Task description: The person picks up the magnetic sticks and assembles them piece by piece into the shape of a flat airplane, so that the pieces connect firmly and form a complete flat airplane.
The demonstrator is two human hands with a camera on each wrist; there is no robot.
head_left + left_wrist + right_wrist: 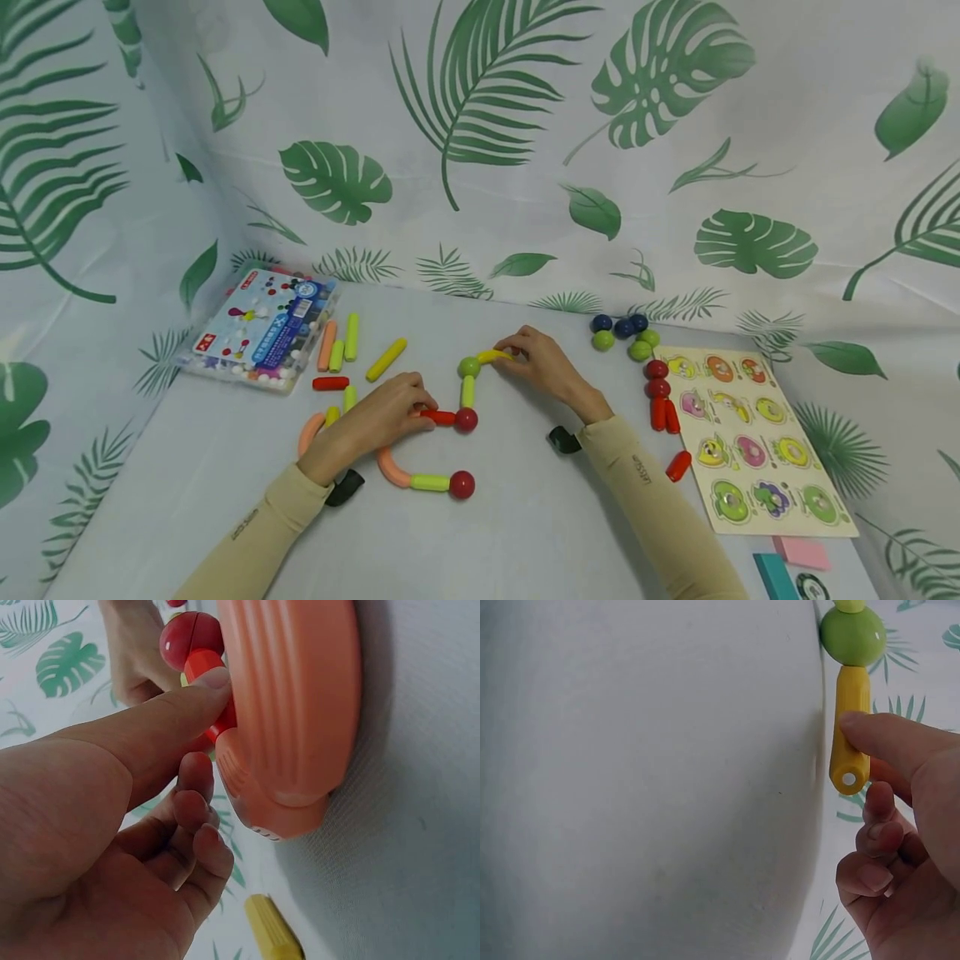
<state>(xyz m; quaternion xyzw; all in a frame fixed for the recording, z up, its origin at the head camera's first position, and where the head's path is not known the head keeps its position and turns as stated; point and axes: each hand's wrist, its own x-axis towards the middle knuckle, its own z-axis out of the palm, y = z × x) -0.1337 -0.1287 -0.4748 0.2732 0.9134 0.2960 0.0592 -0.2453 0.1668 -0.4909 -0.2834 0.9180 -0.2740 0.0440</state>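
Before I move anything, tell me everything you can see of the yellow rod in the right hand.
The yellow rod is short, ribbed lengthwise and plastic-looking; in the head view it seems slightly bent. One end meets the green ball, and it extends rightward from there in the head view. Its free end shows a round whitish spot. The right hand pinches it, hiding part. Whether it touches the table is unclear.

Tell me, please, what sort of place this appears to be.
Probably an indoor play corner, judging by the leaf-patterned cloth behind, the plastic toy box and the fruit picture board.
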